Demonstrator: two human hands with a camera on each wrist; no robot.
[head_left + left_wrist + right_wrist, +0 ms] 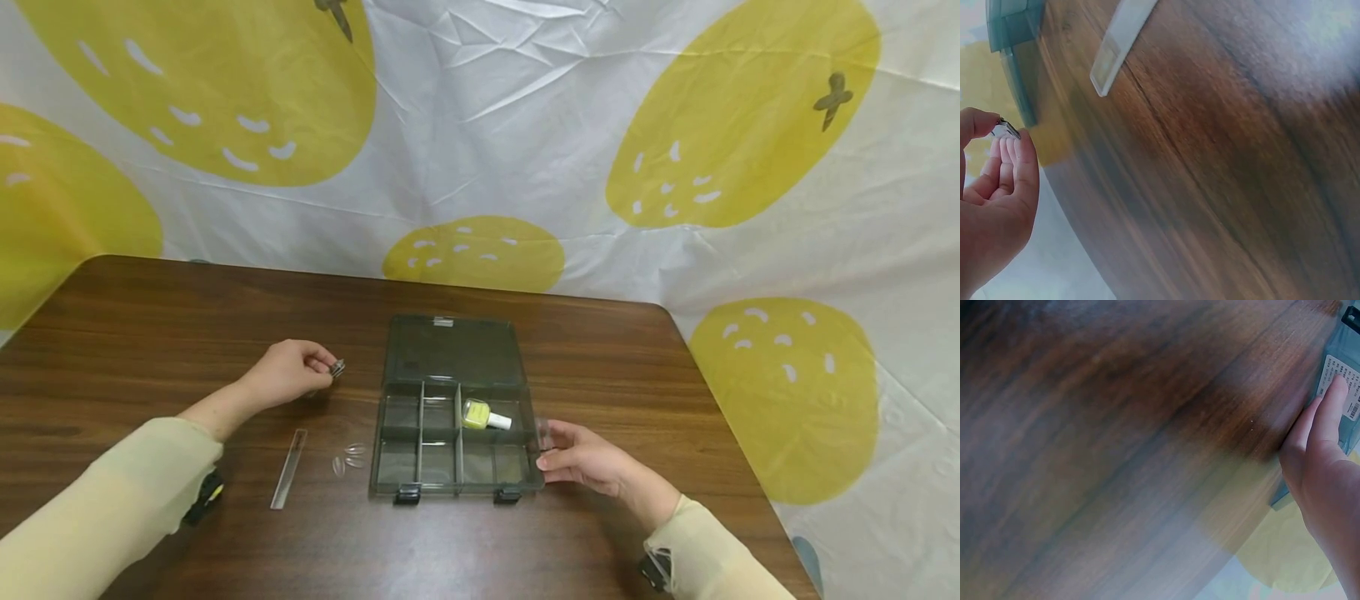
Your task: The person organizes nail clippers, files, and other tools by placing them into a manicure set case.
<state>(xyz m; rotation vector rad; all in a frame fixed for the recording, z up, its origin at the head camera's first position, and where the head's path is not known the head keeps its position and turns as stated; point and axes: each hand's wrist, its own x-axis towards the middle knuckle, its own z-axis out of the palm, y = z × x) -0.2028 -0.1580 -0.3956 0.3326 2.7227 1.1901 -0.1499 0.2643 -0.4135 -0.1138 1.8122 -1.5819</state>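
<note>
One small dark metal clip (337, 367), pinched in left hand (288, 372) fingertips above tabletop (150, 333), left of open grey organizer box (450, 354). Right hand (588, 458) fingers straight, touching box's right side.

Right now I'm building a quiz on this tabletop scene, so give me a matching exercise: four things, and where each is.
Things:
1. yellow bottle
2. small dark piece
3. clear strip
4. organizer box

Places:
A. pinched in the left hand
B. flat on the table, left of the box
C. in a box compartment
D. against the right hand

Pairs: 1-C, 2-A, 3-B, 4-D
</note>
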